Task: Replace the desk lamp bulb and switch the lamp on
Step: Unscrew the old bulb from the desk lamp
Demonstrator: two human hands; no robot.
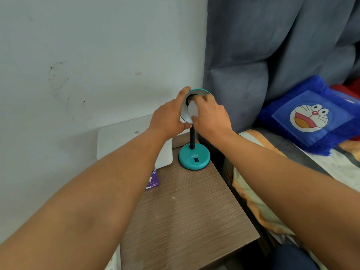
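A teal desk lamp stands at the far end of a brown wooden side table (187,211). Its round base (194,157) carries a black switch (196,160), and a black neck rises to the shade (200,91), which tilts towards me. My left hand (168,116) grips the shade's left rim. My right hand (211,115) holds a white bulb (192,110) by its globe, right at the shade's opening. The socket shows dark behind it. Whether the bulb's base sits in the socket is hidden by my fingers.
A white flat box (120,139) leans on the wall behind the lamp. A purple card (153,182) lies on the table's left edge. A bed with a blue cartoon cushion (309,115) and a grey padded headboard stands close on the right.
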